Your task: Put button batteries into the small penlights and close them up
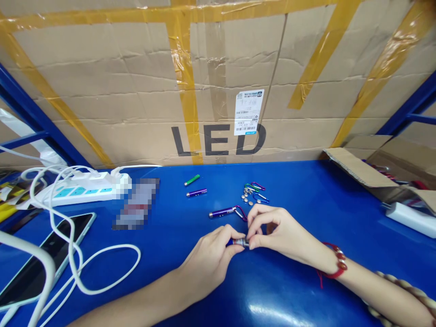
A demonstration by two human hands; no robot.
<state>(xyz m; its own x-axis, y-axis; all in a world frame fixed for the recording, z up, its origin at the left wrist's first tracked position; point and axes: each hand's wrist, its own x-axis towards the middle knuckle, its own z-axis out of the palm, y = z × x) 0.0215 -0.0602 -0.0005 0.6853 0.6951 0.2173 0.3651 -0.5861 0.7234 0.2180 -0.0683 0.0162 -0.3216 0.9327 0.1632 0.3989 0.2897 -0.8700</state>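
Observation:
Pinched between thumb and fingers of my left hand (pixel 211 252) is a small blue mini flashlight (pixel 239 242) with a silver end pointing right. The fingertips of my right hand (pixel 279 229) close on that silver end; whether a small part is between them is hidden. Just beyond lies a purple mini flashlight (pixel 221 213) with a magenta carabiner (pixel 240 211) at its right end. Farther back are a shorter purple flashlight tube (pixel 196 193) and a green tube (pixel 192 180). Several button cells (pixel 245 198) lie beside a blue carabiner (pixel 261 198) and a magenta carabiner (pixel 258 185).
White cables (pixel 72 236) loop across the left side by a power strip (pixel 88 188) and a phone (pixel 51 254). A blurred-out flat item (pixel 138 204) lies nearby. An open carton (pixel 361 168) and a white bar (pixel 410 218) are at right. A large cardboard box (pixel 136 91) walls the back.

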